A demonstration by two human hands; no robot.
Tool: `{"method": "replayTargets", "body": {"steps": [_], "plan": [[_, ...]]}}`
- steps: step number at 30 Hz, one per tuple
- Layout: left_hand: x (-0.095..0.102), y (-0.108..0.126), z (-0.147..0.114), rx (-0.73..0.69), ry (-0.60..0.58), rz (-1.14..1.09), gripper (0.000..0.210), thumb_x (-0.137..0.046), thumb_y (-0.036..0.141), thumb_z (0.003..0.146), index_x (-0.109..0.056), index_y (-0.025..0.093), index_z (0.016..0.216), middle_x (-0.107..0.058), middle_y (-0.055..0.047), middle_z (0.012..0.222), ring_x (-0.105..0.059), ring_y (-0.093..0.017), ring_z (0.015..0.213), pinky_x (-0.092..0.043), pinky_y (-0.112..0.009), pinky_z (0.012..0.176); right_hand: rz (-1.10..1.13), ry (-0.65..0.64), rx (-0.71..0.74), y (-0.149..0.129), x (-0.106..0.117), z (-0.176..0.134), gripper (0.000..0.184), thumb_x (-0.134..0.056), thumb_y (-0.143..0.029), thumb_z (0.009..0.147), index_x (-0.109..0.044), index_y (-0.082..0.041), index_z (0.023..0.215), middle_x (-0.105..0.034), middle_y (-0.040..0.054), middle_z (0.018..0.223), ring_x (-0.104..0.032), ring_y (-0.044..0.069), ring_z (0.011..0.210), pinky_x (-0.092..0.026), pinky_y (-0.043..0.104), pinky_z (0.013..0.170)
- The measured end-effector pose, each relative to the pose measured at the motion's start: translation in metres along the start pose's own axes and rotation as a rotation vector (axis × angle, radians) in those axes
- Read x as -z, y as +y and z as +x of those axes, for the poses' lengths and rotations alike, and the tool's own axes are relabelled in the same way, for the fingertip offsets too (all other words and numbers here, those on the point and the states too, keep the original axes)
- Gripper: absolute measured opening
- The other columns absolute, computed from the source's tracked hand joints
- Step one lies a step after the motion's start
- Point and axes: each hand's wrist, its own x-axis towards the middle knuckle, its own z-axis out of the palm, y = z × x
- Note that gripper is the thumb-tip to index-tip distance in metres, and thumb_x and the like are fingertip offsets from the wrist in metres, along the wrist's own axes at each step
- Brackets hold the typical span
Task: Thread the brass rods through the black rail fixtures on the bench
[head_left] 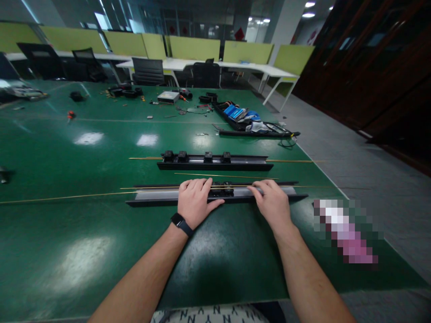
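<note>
A long black rail [160,203] with a pale inner channel lies across the green table before me. My left hand [195,199] grips it left of the middle, fingers over the far side and thumb along the near edge. Black blocks [228,189] sit in the channel just right of that hand. Thin brass-coloured rods [148,188] run lengthwise along the rail and stick out past its ends. Toward the right end, my right hand [273,202] is closed, thumb and forefinger pinched at a rod; the exact contact is partly hidden by the fingers.
Behind lies a second black rail [215,167] with several black blocks and rods. A loose brass-coloured rod [225,175] lies between the rails. Farther back are a cluttered black tray [232,123] and a silver box [168,97]. A pixelated pink-white patch [346,233] covers something at right.
</note>
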Motion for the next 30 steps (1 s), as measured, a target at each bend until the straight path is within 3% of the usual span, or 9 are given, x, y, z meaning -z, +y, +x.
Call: {"method": "replayTargets", "body": {"steps": [6, 11, 17, 23, 30], "plan": [[0.0, 0.0, 0.0, 0.0, -0.002, 0.001, 0.066, -0.067, 0.067, 0.086, -0.064, 0.019, 0.131, -0.072, -0.014, 0.126, -0.065, -0.031, 0.116, -0.039, -0.049, 0.1, -0.005, 0.007, -0.023, 0.014, 0.008, 0.002, 0.041, -0.056, -0.054, 0.099, -0.078, -0.021, 0.098, -0.073, 0.0084, 0.099, -0.07, 0.023, 0.091, -0.054, 0.037, 0.085], [0.0, -0.001, 0.0, -0.002, 0.003, -0.006, 0.066, -0.066, 0.067, 0.087, -0.064, 0.019, 0.132, -0.072, -0.013, 0.126, -0.064, -0.031, 0.117, -0.039, -0.049, 0.1, 0.023, 0.002, -0.011, 0.001, 0.007, 0.0, 0.047, -0.064, -0.057, 0.093, -0.074, -0.019, 0.118, -0.073, 0.0114, 0.116, -0.069, 0.027, 0.104, -0.053, 0.04, 0.094], [-0.001, -0.001, 0.0, 0.007, -0.008, -0.004, 0.067, -0.066, 0.068, 0.087, -0.064, 0.02, 0.132, -0.072, -0.014, 0.126, -0.064, -0.032, 0.117, -0.039, -0.049, 0.1, -0.011, 0.001, -0.054, -0.006, 0.0, -0.001, 0.043, -0.058, -0.058, 0.098, -0.078, -0.02, 0.103, -0.074, 0.0083, 0.101, -0.07, 0.022, 0.088, -0.052, 0.034, 0.082], [0.0, 0.0, 0.0, 0.009, -0.009, -0.006, 0.065, -0.066, 0.067, 0.087, -0.063, 0.02, 0.133, -0.072, -0.014, 0.126, -0.064, -0.032, 0.118, -0.039, -0.049, 0.101, 0.001, 0.029, -0.073, 0.011, 0.008, 0.003, 0.046, -0.056, -0.061, 0.097, -0.079, -0.02, 0.098, -0.073, 0.0085, 0.1, -0.069, 0.021, 0.088, -0.051, 0.035, 0.085], [0.0, 0.0, 0.0, 0.015, -0.007, -0.009, 0.066, -0.068, 0.066, 0.086, -0.064, 0.02, 0.133, -0.072, -0.014, 0.126, -0.064, -0.032, 0.117, -0.039, -0.05, 0.101, 0.023, 0.007, -0.093, 0.001, 0.012, 0.002, 0.056, -0.063, -0.063, 0.09, -0.072, -0.019, 0.123, -0.072, 0.0124, 0.117, -0.069, 0.026, 0.096, -0.054, 0.041, 0.087]]}}
